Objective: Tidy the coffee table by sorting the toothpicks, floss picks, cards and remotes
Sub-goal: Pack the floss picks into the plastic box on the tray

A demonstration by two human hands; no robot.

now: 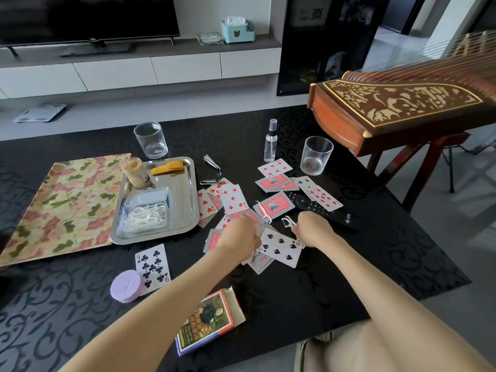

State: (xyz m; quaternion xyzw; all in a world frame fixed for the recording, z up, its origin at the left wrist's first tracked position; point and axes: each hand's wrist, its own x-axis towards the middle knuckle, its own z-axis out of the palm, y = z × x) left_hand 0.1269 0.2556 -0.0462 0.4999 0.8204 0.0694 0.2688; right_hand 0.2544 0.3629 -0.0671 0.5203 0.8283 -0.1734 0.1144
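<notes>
Black coffee table [349, 264] with a scroll pattern fills my feed, a TV unit behind it and a wooden zither [402, 103] off to the right. Red-backed playing cards [273, 206] lie scattered mid-table, some face up, partly covering a black remote [338, 217].

My right hand [312, 229] sits at the near edge of that scatter, fingers curled, pinching a white floss pick [289, 222] that sticks out to its left. My left hand [241, 234] rests knuckles-up on the cards just beside it, fingers tucked under; I cannot tell whether it holds anything. Another loose pick [264, 212] lies on a card between and beyond the hands.

To the left, a steel tray [182, 200] carries a clear box of picks [145, 216] and a jar of toothpicks [134, 171]. The open card box [209, 320] lies near me, beside my left forearm.
</notes>
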